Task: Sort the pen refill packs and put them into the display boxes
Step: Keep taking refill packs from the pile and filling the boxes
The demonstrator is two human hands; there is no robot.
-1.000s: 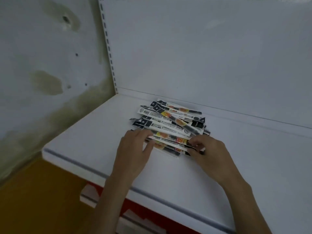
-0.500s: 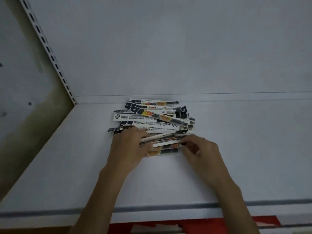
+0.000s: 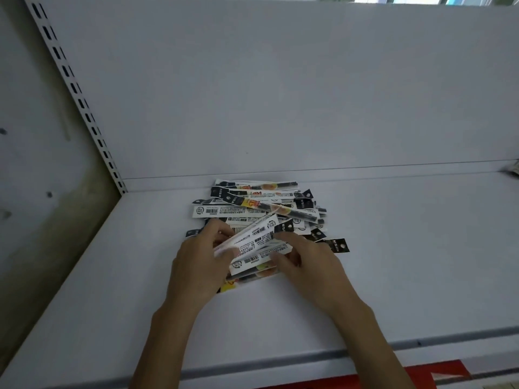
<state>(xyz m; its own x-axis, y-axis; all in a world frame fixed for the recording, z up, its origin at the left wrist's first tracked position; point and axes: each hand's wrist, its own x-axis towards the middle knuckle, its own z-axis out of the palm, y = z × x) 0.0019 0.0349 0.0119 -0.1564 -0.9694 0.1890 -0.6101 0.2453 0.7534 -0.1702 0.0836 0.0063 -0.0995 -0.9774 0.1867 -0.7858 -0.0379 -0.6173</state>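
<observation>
We are gripping a few packs [image 3: 254, 242] at the near edge of the pile [image 3: 261, 204] on the shelf [image 3: 407, 262]. Our left hand [image 3: 200, 265] is pinching their left ends, our right hand [image 3: 311, 265] the right ends. Their long axis is running hand to hand, tilting up rightward.

We see a white shelf [image 3: 393, 262] backed by a plain white panel [image 3: 280, 94], a slotted upright [image 3: 75, 91] at its left beside a stained wall [image 3: 42, 220], and a red strip [image 3: 393, 378] below the shelf's grey-lined front edge.
</observation>
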